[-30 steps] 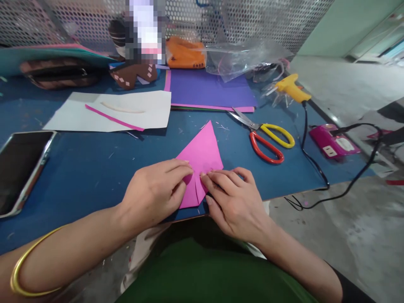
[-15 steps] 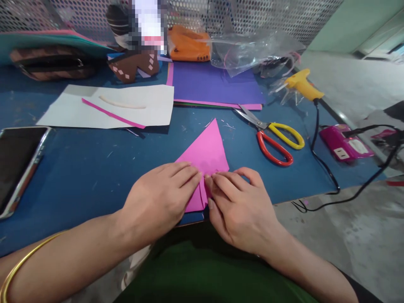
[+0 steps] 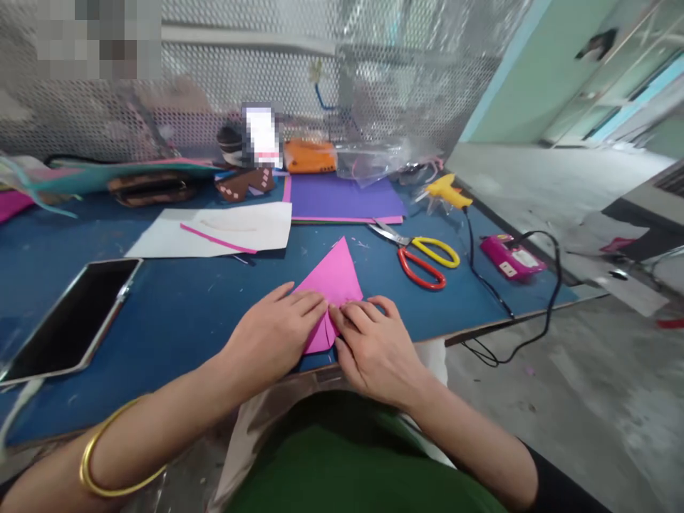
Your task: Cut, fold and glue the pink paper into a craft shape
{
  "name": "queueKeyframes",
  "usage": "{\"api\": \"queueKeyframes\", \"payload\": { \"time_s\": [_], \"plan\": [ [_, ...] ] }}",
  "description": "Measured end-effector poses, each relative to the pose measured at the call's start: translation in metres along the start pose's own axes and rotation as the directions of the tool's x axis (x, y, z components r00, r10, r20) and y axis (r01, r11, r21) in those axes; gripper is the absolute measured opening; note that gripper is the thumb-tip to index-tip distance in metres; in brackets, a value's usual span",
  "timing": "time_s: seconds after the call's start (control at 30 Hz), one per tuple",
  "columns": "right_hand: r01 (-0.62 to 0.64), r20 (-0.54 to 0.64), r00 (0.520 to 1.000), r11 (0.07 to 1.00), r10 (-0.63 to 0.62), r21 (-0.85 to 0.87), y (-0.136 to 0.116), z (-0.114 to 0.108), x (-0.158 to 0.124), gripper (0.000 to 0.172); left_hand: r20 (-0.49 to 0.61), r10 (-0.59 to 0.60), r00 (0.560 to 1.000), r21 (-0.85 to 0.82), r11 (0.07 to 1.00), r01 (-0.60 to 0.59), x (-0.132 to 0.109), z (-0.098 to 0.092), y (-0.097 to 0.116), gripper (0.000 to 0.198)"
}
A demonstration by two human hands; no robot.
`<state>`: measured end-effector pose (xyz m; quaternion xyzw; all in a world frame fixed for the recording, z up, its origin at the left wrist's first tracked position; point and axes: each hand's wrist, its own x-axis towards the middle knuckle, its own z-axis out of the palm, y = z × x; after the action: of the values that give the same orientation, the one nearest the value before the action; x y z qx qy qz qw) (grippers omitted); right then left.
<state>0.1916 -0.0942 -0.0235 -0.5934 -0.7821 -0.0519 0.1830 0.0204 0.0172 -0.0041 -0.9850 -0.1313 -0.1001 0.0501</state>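
A pink paper triangle (image 3: 332, 279) lies flat near the front edge of the blue table (image 3: 176, 306), tip pointing away. The left hand (image 3: 272, 335) and right hand (image 3: 374, 345) press its near end with flattened fingers, fingertips almost meeting. Scissors (image 3: 422, 255) rest to the right, a phone (image 3: 69, 320) well to the left.

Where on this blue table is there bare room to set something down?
Widest bare patch: blue table between the phone and the left hand, nearer than the white sheet. A smaller one: between the right hand and the scissors. Crowded: the back, by the purple sheets and glue gun.
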Motion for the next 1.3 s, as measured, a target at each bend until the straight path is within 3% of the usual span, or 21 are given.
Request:
{"api": "queueKeyframes", "payload": {
  "time_s": [0.13, 0.27, 0.37, 0.5, 0.6, 0.8, 1.03, 1.3],
  "plan": [
    [0.025, 0.053, 0.998, 0.999, -0.022, -0.048, -0.003, -0.007, 0.01, 0.03, 0.077, -0.155, 0.985, -0.047, 0.986, 0.159, -0.005, 0.0, 0.011, 0.049],
    [0.042, 0.056, 0.998, 0.997, -0.039, -0.058, -0.001, -0.01, 0.023, 0.02, 0.017, -0.29, 0.957, -0.074, 0.954, 0.29, -0.008, 0.011, 0.023, 0.049],
    [-0.023, 0.053, 0.998, 1.0, 0.024, -0.017, 0.007, -0.007, 0.035, 0.018, -0.034, -0.331, 0.943, -0.058, 0.943, 0.328, -0.011, 0.021, 0.027, 0.052],
    [-0.183, 0.096, 0.98, 0.977, 0.173, 0.109, 0.02, -0.005, 0.051, 0.017, -0.044, -0.327, 0.944, -0.059, 0.944, 0.325, -0.013, 0.027, 0.028, 0.052],
    [-0.287, 0.199, 0.949, 0.931, 0.245, 0.226, 0.03, -0.006, 0.062, 0.014, -0.031, -0.324, 0.946, -0.076, 0.944, 0.321, -0.013, 0.025, 0.028, 0.052],
    [-0.416, 0.433, 0.865, 0.843, 0.252, 0.341, 0.045, -0.013, 0.081, 0.011, -0.041, -0.332, 0.942, -0.132, 0.937, 0.324, -0.012, 0.023, 0.028, 0.049],
    [-0.515, 0.593, 0.762, 0.8, 0.262, 0.307, 0.052, -0.013, 0.096, 0.008, -0.02, -0.328, 0.944, -0.159, 0.934, 0.321, -0.013, 0.025, 0.027, 0.051],
    [-0.508, 0.635, 0.714, 0.843, 0.296, 0.177, 0.047, -0.013, 0.105, 0.01, -0.028, -0.315, 0.949, -0.16, 0.938, 0.307, -0.013, 0.026, 0.028, 0.053]
  ]
}}
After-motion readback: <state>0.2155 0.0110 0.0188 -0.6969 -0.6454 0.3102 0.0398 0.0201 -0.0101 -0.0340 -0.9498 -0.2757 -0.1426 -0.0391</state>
